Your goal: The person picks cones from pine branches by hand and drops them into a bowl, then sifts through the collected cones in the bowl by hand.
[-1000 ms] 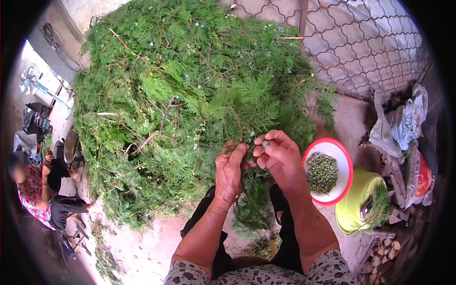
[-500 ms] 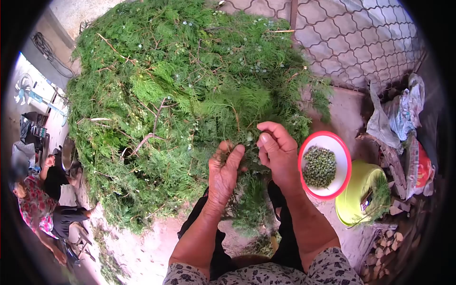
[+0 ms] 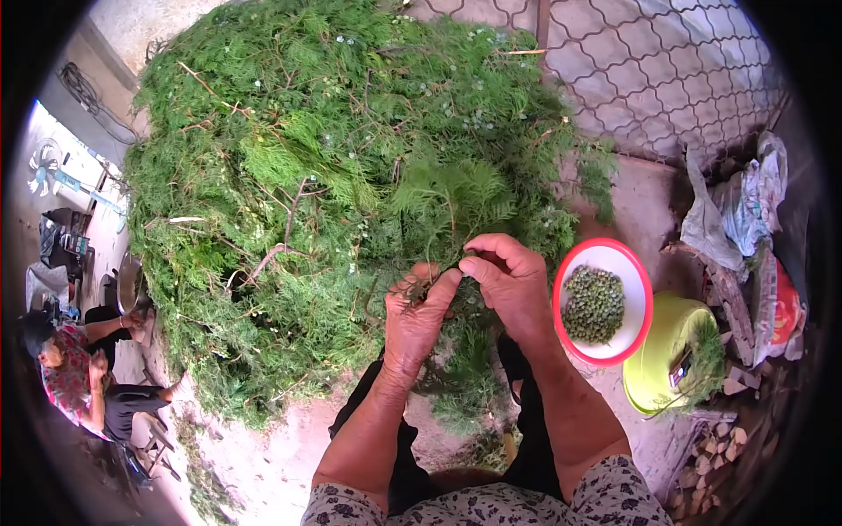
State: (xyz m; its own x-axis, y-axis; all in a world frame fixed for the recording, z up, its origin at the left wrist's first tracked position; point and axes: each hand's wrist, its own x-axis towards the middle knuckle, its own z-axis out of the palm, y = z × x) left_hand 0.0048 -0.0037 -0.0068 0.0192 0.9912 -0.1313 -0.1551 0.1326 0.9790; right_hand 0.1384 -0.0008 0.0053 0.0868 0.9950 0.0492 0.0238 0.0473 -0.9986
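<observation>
My left hand (image 3: 414,317) is closed around the lower part of a feathery evergreen sprig (image 3: 453,197), whose fronds fan out above it. Close against it, my right hand (image 3: 513,285) pinches with thumb and forefinger at the sprig's stem by the left thumb; whatever is between those fingertips is too small to make out. Both hands are over the near edge of a large heap of cut evergreen branches (image 3: 289,149), dotted with small pale cones. To the right of my right hand stands a white bowl with a red rim (image 3: 647,302), holding many small green cones (image 3: 594,305).
A yellow-green basin (image 3: 645,386) with a sprig and a dark object sits beyond the bowl. Firewood (image 3: 715,460) and plastic sacks (image 3: 745,210) lie along the right side. Wire mesh (image 3: 649,79) stands behind. At left another person (image 3: 74,377) sits near a fan (image 3: 44,167).
My right hand has moved left and now meets the left thumb at the sprig. The sprig's fronds have shifted slightly. The other person at left has raised a hand and sits more upright.
</observation>
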